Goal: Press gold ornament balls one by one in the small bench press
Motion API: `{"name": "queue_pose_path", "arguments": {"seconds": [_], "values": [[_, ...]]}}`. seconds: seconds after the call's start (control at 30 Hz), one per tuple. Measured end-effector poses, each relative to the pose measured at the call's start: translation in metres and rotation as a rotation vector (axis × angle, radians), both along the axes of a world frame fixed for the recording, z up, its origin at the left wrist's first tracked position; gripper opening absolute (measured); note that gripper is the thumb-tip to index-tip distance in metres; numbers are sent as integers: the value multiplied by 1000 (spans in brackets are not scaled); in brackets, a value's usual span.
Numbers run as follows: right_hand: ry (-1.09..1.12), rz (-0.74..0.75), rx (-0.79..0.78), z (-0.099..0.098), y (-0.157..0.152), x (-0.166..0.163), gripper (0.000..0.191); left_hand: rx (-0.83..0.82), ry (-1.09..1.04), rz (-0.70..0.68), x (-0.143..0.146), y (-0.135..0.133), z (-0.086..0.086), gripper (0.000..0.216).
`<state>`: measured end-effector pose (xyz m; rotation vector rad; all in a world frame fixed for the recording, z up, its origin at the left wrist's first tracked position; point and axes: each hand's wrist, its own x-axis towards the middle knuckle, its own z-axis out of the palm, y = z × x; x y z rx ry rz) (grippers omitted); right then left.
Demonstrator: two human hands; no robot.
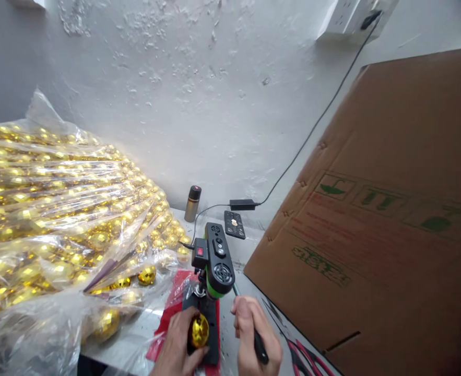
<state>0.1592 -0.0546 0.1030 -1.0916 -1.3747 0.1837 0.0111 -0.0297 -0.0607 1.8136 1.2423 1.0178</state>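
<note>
The left hand [178,339] pinches a shiny gold ball [200,331], with the thumb below it and the fingers at its upper left side. The ball is at 2 o'clock from the middle of that hand. It sits over the black base [213,334] of a small machine [219,261], but I cannot tell if it touches the base. The ball is round, so it has no real long side.

The metal nose [200,290] of the machine is at 12 o'clock from the ball, with a little gap between them. So the ball is near the nose but not right under it.

The right hand [257,334] is wrapped around a black handle [260,348]. The handle is long and thin and points from 11 o'clock to 5 o'clock. This hand is at 3 o'clock from the ball, and the left hand is the nearer one.

A big clear bag [58,256] full of gold balls lies at 10 o'clock from the held ball.
</note>
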Motion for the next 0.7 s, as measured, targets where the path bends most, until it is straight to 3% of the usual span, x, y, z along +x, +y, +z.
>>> {"name": "queue_pose_path", "arguments": {"seconds": [0.07, 0.13, 0.2, 0.27, 0.37, 0.5, 0.63, 0.7], "values": [[32, -27, 9, 3, 1, -4, 36, 82, 70, -16, -18, -11, -10, 63], [134, -90, 14, -1, 0, -14, 38, 168, 159, 48, -41, -13, -6, 66], [225, -117, 17, -7, -3, -26, 40, 268, 275, 201, -66, -1, 13, 66], [266, -105, 15, -11, -5, -33, 42, 270, 452, 374, -86, 23, 43, 48], [287, -99, -6, -14, -7, -36, 41, 0, 698, 481, -101, 66, 83, 37], [282, -90, -5, -16, -8, -34, 41, -128, 697, 466, -98, 102, 98, 36], [202, -62, 30, -21, -6, -25, 35, -161, 578, 396, -95, 106, 98, 28], [109, -27, 60, -21, -5, -18, 33, -157, 509, 368, -95, 101, 98, 35]]}}
